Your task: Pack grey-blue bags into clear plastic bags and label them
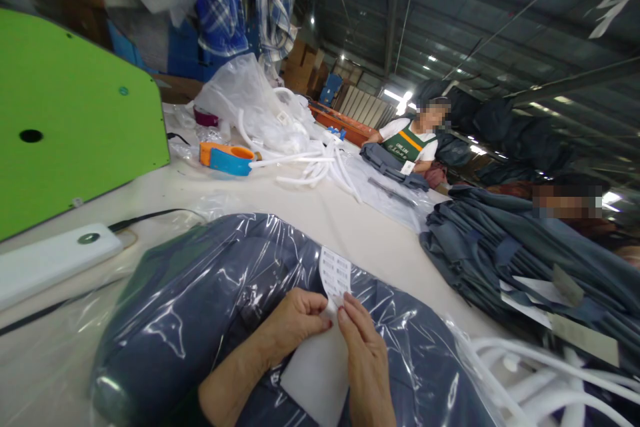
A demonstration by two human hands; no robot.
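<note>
Bag: the clear bag (175,307), with dark cloth inside, lies on the bench (290,207) right in front of us; we take every place from it.
Sheet: our white sheet (336,271) is over the middle of the bag; its far part carries rows of small printed codes, its near part looks plain.
Left hand: our left hand (293,320) is above the bag, thumb and forefinger pinching the sheet's left edge near where print gives way to plain.
Right hand: our right hand (367,347) is also above the bag, thumb and forefinger pinching the sheet just beside the left fingertips, the other fingers lying close together.
Pinch: with both grips this near each other, we judge that small finger movements give more control than pulling from the wrists.
Creases: the paper looks thin, so we do well to hold it lightly and bend it gently, lest it crumple or tear.
Support: the bag looks puffy and slick, so we should not count on it as a firm backing; we steady the sheet between our fingers.
Tape: the orange and blue tape (227,159) is beyond the bag.
Pile: the dark pile (505,260) is to the bag's right.
</note>
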